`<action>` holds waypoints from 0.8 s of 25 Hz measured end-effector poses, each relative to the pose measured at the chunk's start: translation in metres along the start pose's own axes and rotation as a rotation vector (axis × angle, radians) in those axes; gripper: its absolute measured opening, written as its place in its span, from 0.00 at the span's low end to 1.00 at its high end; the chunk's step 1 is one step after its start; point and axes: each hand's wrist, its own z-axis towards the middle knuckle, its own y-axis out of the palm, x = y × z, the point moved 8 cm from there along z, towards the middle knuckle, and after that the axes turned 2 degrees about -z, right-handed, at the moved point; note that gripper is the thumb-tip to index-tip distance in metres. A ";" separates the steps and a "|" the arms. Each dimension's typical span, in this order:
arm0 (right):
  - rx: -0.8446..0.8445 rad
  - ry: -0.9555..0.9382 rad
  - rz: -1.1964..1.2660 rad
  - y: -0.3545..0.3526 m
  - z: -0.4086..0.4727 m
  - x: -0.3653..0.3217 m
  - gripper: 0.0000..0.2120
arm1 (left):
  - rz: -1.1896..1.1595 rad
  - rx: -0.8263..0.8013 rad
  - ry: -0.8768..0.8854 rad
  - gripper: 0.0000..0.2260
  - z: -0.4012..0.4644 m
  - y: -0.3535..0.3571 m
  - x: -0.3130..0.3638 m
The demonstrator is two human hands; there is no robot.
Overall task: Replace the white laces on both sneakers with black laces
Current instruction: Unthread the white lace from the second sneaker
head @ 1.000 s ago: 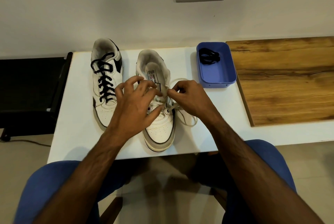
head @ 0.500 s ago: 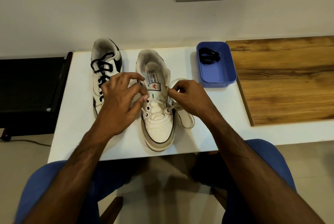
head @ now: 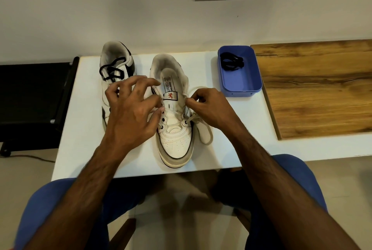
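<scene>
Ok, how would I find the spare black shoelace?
Look at the white table, near its back edge beside the wooden board. A blue tub sits there, with the black lace bundled inside, the only lace not in a shoe.

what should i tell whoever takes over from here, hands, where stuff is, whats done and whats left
Left hand: spread and loosely curled over the gap between the two sneakers, gripping nothing.
Right hand: fingers pinch the white lace at the right sneaker's upper eyelets.
Left sneaker: already laced in black.
Right sneaker: most eyelets empty; the white lace hangs from a lower right eyelet and loops onto the white table.
Spare black lace: coiled in the blue tray, at the right sneaker's right.
Left to do: pull the white lace free, then thread the black one.
</scene>
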 end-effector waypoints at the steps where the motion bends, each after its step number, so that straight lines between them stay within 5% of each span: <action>1: -0.001 0.000 0.003 0.000 0.000 0.000 0.12 | -0.001 0.004 -0.003 0.06 0.000 0.000 0.001; 7: 0.005 -0.006 0.011 0.000 0.000 -0.002 0.12 | 0.069 -0.179 0.085 0.10 0.000 0.043 0.025; 15: -0.002 -0.004 -0.007 0.000 0.000 0.000 0.13 | 0.037 0.034 -0.049 0.06 0.002 -0.015 -0.010; 20: 0.007 -0.002 -0.004 0.001 0.000 -0.001 0.13 | 0.056 -0.136 0.009 0.16 0.001 0.022 0.008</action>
